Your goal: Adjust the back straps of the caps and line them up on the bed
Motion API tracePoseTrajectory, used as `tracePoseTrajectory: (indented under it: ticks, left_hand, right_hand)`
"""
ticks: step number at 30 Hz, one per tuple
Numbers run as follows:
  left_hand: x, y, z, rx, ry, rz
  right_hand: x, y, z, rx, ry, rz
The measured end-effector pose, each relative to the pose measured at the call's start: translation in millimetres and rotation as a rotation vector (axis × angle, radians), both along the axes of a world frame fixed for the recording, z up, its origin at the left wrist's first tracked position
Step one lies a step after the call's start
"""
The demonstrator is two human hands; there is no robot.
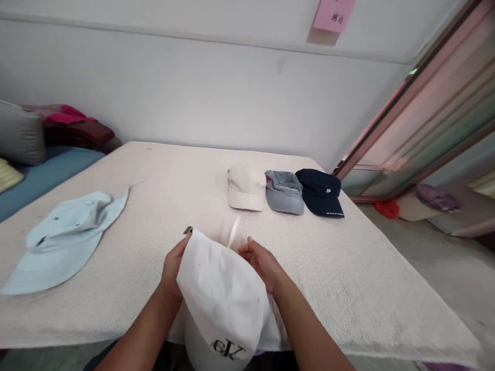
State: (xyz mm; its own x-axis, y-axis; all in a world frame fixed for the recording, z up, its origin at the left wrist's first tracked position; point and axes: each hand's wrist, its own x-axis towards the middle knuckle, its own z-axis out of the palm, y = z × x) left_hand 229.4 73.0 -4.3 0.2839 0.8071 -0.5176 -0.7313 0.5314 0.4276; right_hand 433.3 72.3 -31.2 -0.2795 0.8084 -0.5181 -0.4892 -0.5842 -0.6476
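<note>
A white baseball cap [226,293] with a dark "CK"-like monogram on its front is between my hands at the near edge of the table, its brim toward me. My left hand [174,268] grips the cap's left rear edge, beside a small metal buckle [187,230]. On the opposite side, my right hand [263,264] is closed at the rear edge, fingers bent and partly hidden behind the fabric. A thin white strap [233,232] sticks up from the back of the cap, between the hands.
A light blue cap [65,232] lies on its side at the left of the cloth-covered table [185,185]. Farther back stand a cream cap [246,188], a grey cap [285,191] and a navy cap [320,190] in a row. A wall [193,93] rises behind.
</note>
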Motion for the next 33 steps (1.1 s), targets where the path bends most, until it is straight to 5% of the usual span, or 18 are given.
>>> tracePoseTrajectory:
  ticks: [3,6,14,22,28,33]
  left_hand:
    - [-8.6,11.2,0.4,0.001,-0.046,-0.004]
    - [-11.4,16.1,0.9,0.023,-0.028,-0.016]
    - [-1.9,7.2,-2.3,0.080,0.125,-0.234]
    - [2.9,-27.1,-12.7,0.258,0.086,-0.375]
    - [-16.6,-37.7,-14.2,0.267,0.239,-0.087]
    - [-68.8,1.8,22.7,0.376,0.376,0.183]
  right_hand:
    - [-6.5,-12.0,3.1,-0.031,0.139,0.193]
    - [-9.3,-18.4,4.2,0.079,0.218,0.218]
    - [8.3,9.1,7.7,0.211,0.334,-0.285]
    - [35.0,24.7,4.1,0.163,0.340,-0.405]
    - [22.3,30.4,-2.8,0.140,0.221,-0.601]
    - [-2.9,24.3,-1.1,0.036,0.194,-0.447]
